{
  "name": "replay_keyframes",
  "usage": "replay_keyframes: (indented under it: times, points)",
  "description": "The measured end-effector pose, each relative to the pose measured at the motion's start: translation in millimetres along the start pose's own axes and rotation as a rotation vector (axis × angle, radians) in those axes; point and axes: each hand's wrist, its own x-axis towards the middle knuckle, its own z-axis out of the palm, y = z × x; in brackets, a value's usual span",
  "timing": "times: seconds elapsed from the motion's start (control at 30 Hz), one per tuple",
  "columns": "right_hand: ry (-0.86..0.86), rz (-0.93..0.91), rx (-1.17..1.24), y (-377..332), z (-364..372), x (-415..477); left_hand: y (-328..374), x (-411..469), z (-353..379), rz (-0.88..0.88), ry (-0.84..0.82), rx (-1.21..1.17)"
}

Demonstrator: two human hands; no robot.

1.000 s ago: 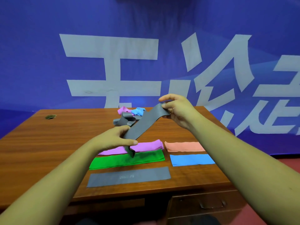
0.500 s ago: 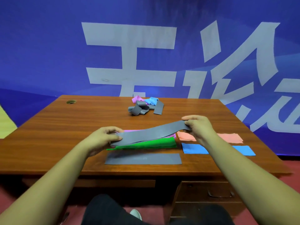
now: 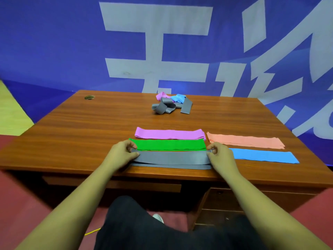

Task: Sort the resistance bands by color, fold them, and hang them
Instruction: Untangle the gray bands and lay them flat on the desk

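Apart, left hand point(image 3: 120, 154) and right hand point(image 3: 220, 156) pinch the ends of grey band point(image 3: 171, 157) atop lower grey band point(image 3: 173, 166), desk point(image 3: 90, 132) 6 o'clock. Behind: green band point(image 3: 169, 144), purple band point(image 3: 169, 134). At 3: blue band point(image 3: 264, 156), salmon band point(image 3: 245, 141). Unsorted tangle point(image 3: 167, 105) at 12 left; nothing hung.

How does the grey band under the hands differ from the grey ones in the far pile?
The near grey band lies flat and straight at the table's front edge; the far grey bands sit curled and tangled. The left hand and right hand pinch the near band's ends; nothing touches the far ones. Both are grey.
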Motion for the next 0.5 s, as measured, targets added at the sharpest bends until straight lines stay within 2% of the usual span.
replay_keyframes:
  times: [0.33, 0.5]
  points:
    - [0.034, -0.029, -0.099, 2, 15, -13, -9, -6, 9, 0.066, 0.035, 0.172]
    - [0.065, -0.085, -0.128, 5, 20, -18, -16, -8, 13, 0.103, 0.033, 0.166]
